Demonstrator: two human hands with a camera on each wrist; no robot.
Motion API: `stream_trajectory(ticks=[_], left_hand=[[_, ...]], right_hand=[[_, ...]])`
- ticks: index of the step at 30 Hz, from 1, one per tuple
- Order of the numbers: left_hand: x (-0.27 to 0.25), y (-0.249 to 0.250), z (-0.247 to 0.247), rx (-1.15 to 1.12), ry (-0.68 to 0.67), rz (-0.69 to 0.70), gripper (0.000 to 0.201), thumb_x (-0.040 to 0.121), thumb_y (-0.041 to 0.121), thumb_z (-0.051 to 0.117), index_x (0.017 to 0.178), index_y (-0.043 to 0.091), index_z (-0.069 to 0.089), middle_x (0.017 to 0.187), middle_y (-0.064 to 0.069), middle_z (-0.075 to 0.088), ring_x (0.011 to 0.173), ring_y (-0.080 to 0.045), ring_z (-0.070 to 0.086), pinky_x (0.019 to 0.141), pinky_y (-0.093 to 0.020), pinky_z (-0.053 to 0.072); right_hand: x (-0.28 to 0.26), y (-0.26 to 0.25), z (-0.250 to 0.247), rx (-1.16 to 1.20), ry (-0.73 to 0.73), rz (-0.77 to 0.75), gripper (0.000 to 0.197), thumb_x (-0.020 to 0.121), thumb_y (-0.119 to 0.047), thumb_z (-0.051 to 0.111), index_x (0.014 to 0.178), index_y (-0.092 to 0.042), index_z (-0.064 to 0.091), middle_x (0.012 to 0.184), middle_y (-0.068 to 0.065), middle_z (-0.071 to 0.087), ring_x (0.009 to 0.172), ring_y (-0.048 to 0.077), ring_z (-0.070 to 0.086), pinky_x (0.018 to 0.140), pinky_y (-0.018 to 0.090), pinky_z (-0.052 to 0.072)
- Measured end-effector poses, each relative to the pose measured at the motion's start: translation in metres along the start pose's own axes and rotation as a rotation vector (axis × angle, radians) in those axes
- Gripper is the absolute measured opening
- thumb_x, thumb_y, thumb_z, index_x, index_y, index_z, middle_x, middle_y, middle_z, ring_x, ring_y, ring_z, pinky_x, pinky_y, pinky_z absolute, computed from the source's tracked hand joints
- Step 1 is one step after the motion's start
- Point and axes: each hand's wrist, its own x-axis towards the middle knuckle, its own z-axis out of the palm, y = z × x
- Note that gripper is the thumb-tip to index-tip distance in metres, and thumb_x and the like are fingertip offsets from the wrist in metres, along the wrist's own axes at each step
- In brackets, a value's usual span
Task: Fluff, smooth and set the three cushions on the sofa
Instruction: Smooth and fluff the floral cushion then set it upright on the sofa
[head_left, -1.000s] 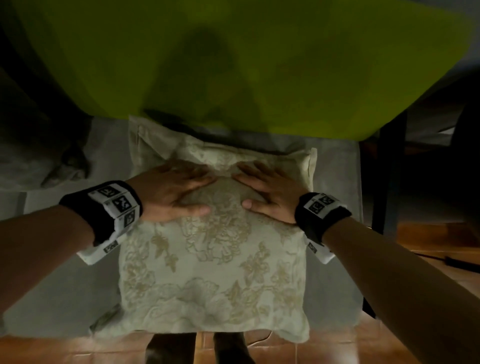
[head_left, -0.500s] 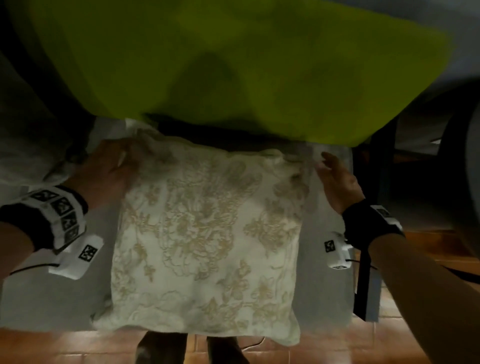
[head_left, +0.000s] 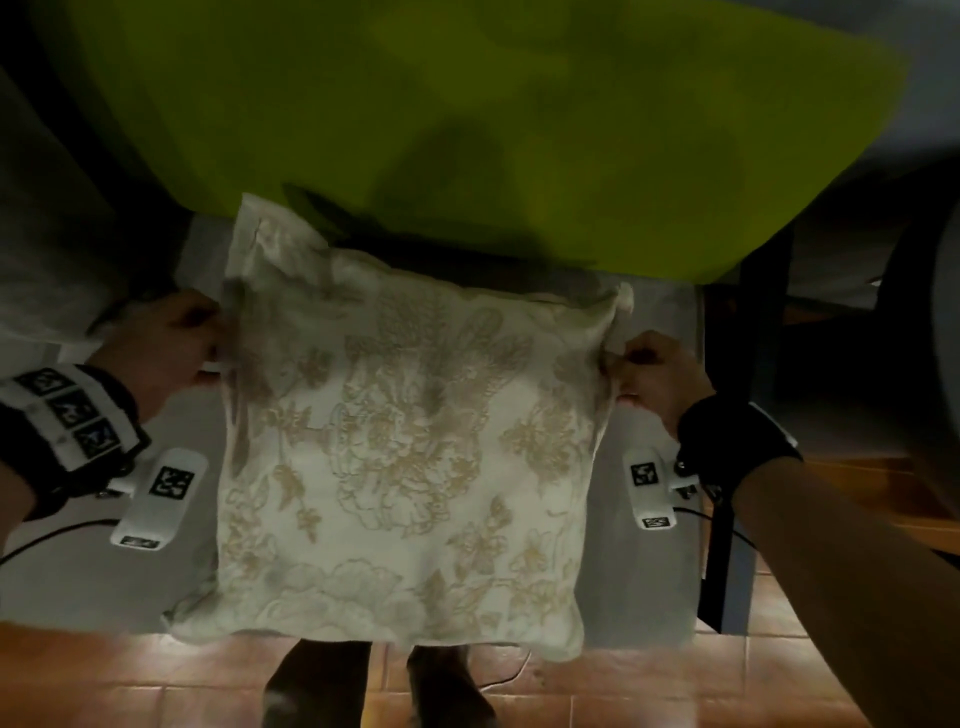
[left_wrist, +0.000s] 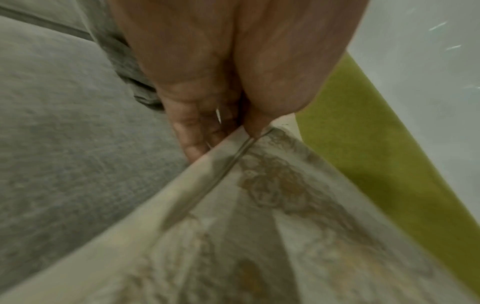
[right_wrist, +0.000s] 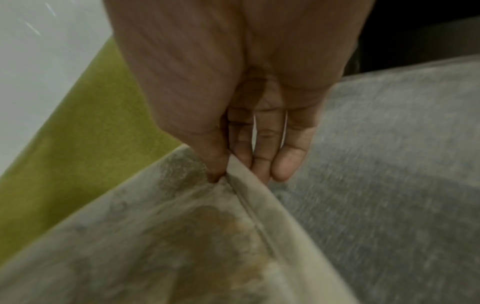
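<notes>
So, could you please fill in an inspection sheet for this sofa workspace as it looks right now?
Surface: grey sofa seat, bearing one cushion.
Job's things: cream floral cushion lies flat on the seat, its near edge overhanging the front; only this one of the three is seen.
Clutter: nothing seen.
Grippers: left hand pinches the cushion's left edge; right hand pinches its right edge.
Cables: thin dark cable runs from the left wrist camera; another from the right wrist camera.
Surroundings: green backrest behind, tiled floor below, dark frame at right.
</notes>
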Motion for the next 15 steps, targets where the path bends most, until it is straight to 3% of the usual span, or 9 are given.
stream_trajectory(ticks=[3, 4, 6, 7, 8, 10, 11, 13, 15], left_hand=[[-0.006, 0.000, 0.005, -0.029, 0.069, -0.019, 0.029, 0.104, 0.009, 0.041, 0.083, 0.027, 0.048, 0.088, -0.003, 0.056, 0.072, -0.021, 0.054, 0.045, -0.027, 0.055], [-0.004, -0.002, 0.006, -0.003, 0.068, -0.016, 0.027, 0.104, 0.010, 0.043, 0.084, 0.027, 0.049, 0.088, -0.003, 0.057, 0.071, -0.020, 0.056, 0.047, -0.030, 0.056], [-0.010, -0.002, 0.002, 0.025, 0.095, 0.032, 0.022, 0.103, 0.014, 0.047, 0.085, 0.025, 0.051, 0.091, -0.006, 0.057, 0.072, -0.021, 0.057, 0.050, -0.031, 0.057], [-0.014, -0.005, -0.006, 0.125, 0.143, 0.082, 0.014, 0.102, 0.023, 0.051, 0.089, 0.027, 0.053, 0.097, -0.009, 0.058, 0.075, -0.024, 0.059, 0.052, -0.030, 0.058], [-0.018, -0.011, -0.016, 0.239, 0.173, 0.130, 0.009, 0.098, 0.040, 0.056, 0.097, 0.031, 0.055, 0.105, -0.010, 0.059, 0.083, -0.029, 0.061, 0.061, -0.034, 0.061], [-0.033, -0.025, -0.029, 0.519, 0.231, 0.304, 0.042, 0.085, 0.072, 0.053, 0.119, 0.048, 0.050, 0.126, -0.006, 0.057, 0.112, -0.037, 0.058, 0.090, -0.053, 0.054], [-0.056, -0.023, -0.023, 0.603, 0.191, 0.401, 0.050, 0.084, 0.076, 0.048, 0.129, 0.057, 0.040, 0.141, 0.001, 0.049, 0.130, -0.032, 0.048, 0.103, -0.055, 0.044], [-0.112, -0.021, 0.008, 0.634, 0.023, 0.460, 0.069, 0.086, 0.071, 0.050, 0.144, 0.063, 0.015, 0.163, 0.018, 0.009, 0.150, -0.017, 0.018, 0.115, -0.050, 0.029], [-0.150, -0.034, 0.041, 0.663, -0.065, 0.454, 0.090, 0.081, 0.073, 0.056, 0.151, 0.059, 0.000, 0.158, 0.030, -0.024, 0.153, -0.017, -0.002, 0.117, -0.053, 0.023]], right_hand=[[0.005, 0.006, -0.004, -0.131, 0.034, -0.015, 0.021, 0.091, -0.018, 0.076, 0.087, -0.015, 0.055, 0.084, 0.015, 0.058, 0.067, 0.027, 0.061, 0.070, 0.044, 0.058], [0.008, 0.009, -0.002, -0.248, 0.062, -0.067, 0.019, 0.093, -0.020, 0.073, 0.088, -0.015, 0.056, 0.085, 0.016, 0.059, 0.073, 0.031, 0.064, 0.071, 0.046, 0.057], [0.001, 0.010, 0.004, -0.562, 0.129, -0.225, 0.015, 0.098, -0.028, 0.062, 0.104, -0.014, 0.060, 0.098, 0.014, 0.065, 0.094, 0.037, 0.066, 0.073, 0.040, 0.051], [-0.008, 0.010, 0.005, -0.697, 0.150, -0.338, 0.029, 0.099, -0.034, 0.053, 0.118, -0.013, 0.060, 0.113, 0.014, 0.065, 0.108, 0.038, 0.063, 0.080, 0.039, 0.049], [-0.020, 0.012, 0.005, -0.765, 0.140, -0.449, 0.044, 0.100, -0.041, 0.045, 0.132, -0.014, 0.055, 0.131, 0.013, 0.060, 0.122, 0.037, 0.056, 0.092, 0.041, 0.047], [-0.057, 0.015, 0.007, -0.853, 0.110, -0.611, 0.062, 0.101, -0.053, 0.033, 0.154, -0.020, 0.034, 0.160, 0.009, 0.036, 0.148, 0.032, 0.032, 0.116, 0.048, 0.032], [-0.080, 0.019, 0.012, -0.886, 0.067, -0.659, 0.068, 0.101, -0.058, 0.030, 0.159, -0.023, 0.022, 0.167, 0.007, 0.022, 0.155, 0.030, 0.017, 0.122, 0.050, 0.022], [-0.129, 0.029, 0.030, -0.912, -0.062, -0.692, 0.080, 0.099, -0.068, 0.026, 0.162, -0.027, -0.004, 0.171, 0.005, -0.005, 0.157, 0.029, -0.010, 0.125, 0.054, 0.003], [-0.165, 0.044, 0.057, -0.841, -0.166, -0.691, 0.092, 0.093, -0.077, 0.025, 0.159, -0.032, -0.019, 0.169, 0.004, -0.022, 0.154, 0.029, -0.023, 0.123, 0.057, -0.008]])
